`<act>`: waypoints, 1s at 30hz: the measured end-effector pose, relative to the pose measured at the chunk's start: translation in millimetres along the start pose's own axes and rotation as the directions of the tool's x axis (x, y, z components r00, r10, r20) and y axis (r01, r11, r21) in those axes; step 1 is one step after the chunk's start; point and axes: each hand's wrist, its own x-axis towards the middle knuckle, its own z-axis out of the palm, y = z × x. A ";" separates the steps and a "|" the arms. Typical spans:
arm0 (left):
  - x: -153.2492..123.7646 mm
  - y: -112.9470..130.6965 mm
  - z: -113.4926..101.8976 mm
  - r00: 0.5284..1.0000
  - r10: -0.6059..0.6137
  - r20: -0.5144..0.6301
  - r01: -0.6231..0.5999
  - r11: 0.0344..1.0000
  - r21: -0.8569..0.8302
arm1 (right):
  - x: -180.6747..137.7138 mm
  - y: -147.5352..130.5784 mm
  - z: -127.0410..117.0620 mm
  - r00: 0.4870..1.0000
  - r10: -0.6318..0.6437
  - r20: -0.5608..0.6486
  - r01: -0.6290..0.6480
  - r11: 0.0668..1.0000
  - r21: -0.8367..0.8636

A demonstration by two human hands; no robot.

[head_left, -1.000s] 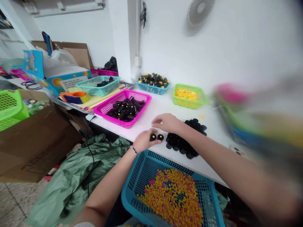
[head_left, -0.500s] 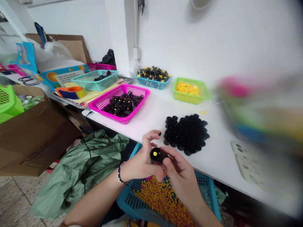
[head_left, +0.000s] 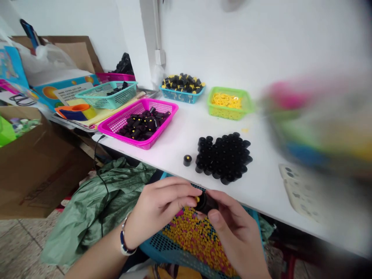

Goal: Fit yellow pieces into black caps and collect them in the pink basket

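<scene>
My right hand point(head_left: 235, 228) grips a short black plastic cylinder point(head_left: 209, 204) between thumb and fingers. At its left end shows a small yellow piece point(head_left: 198, 199), with the closed fingertips of my left hand point(head_left: 165, 205) against it. Under both hands is a blue basket point(head_left: 158, 242) holding many tiny yellow and pink pieces point(head_left: 192, 232). On the white table stands a single black cylinder with a yellow dot point(head_left: 187, 160). Beside it, many black cylinders point(head_left: 223, 155) stand packed upright in a cluster.
A pink basket point(head_left: 142, 144) of black cylinders is at the left. Farther back are a blue basket point(head_left: 183, 96) of black-and-yellow parts and a green basket point(head_left: 223, 112) of yellow pieces. A pale phone case point(head_left: 296, 190) and a blurred bag point(head_left: 308, 131) are at the right.
My left hand has turned and its spread fingers have closed onto the cylinder's yellow-dotted end. The cylinder has tilted so that end faces left. The view has shifted slightly.
</scene>
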 end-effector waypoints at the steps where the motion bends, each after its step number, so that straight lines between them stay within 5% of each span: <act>1: 0.4 0.6 -1.0 1.000 0.003 0.000 -0.003 1.000 0.014 | -1.0 0.9 -1.0 1.000 -0.021 -0.007 0.021 1.000 -0.021; 9: 2.4 7.7 -6.5 0.999 -0.024 0.041 0.022 0.999 0.036 | -4.4 -2.3 -6.3 0.986 -0.168 0.013 0.165 0.948 -0.272; 18: -0.9 6.7 -0.6 0.996 -0.037 -0.081 0.035 0.999 -0.033 | -7.9 3.1 -0.5 0.953 -0.304 -0.019 0.284 0.911 -0.299; 23: 1.2 6.1 2.5 0.993 -0.096 -0.074 0.087 0.990 -0.114 | -4.4 3.6 -2.3 0.942 -0.336 0.017 0.322 0.888 -0.327; 30: -1.9 4.9 4.0 0.998 -0.062 -0.027 0.061 0.998 -0.016 | -7.6 5.0 -4.3 0.941 -0.340 0.001 0.320 0.884 -0.341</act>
